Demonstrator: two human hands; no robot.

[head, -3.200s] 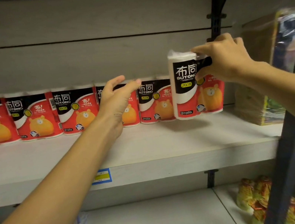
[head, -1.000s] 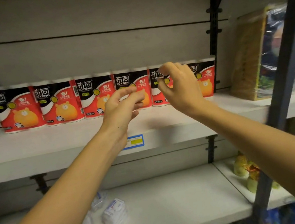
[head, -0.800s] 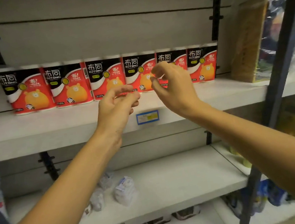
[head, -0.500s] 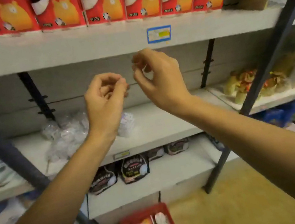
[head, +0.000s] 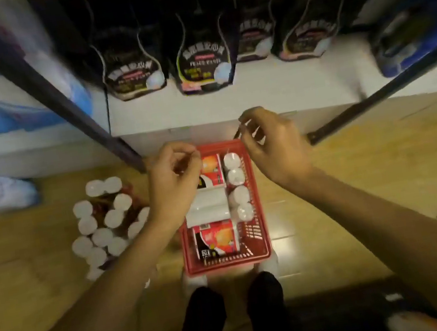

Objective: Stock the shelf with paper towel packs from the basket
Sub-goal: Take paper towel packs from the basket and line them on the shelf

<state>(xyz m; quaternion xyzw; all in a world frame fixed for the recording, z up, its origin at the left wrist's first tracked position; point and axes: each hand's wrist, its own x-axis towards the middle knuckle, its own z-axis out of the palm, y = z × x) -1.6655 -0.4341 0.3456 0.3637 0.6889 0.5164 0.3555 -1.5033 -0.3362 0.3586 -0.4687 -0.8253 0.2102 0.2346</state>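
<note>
A red plastic basket (head: 262, 244) stands on the floor just ahead of my feet. Inside it lie red-and-black paper towel packs (head: 216, 239), one white pack (head: 207, 209) face down, and a row of packs on end (head: 237, 186) along the right side. My left hand (head: 172, 183) hovers over the basket's left rim with fingers loosely curled and holds nothing. My right hand (head: 271, 145) hangs above the basket's far right corner, fingers loosely bent, also holding nothing. The stocked shelf is out of view above.
A cluster of more paper towel packs (head: 106, 227) stands on the wooden floor left of the basket. The bottom shelf (head: 229, 100) ahead carries black pouches (head: 202, 65). Dark shelf uprights (head: 61, 99) slant down on both sides. Blue packages (head: 417, 45) sit at right.
My view has swung down from the stocked shelf to the floor. Both hands, holding nothing, came down from the shelf to above the basket.
</note>
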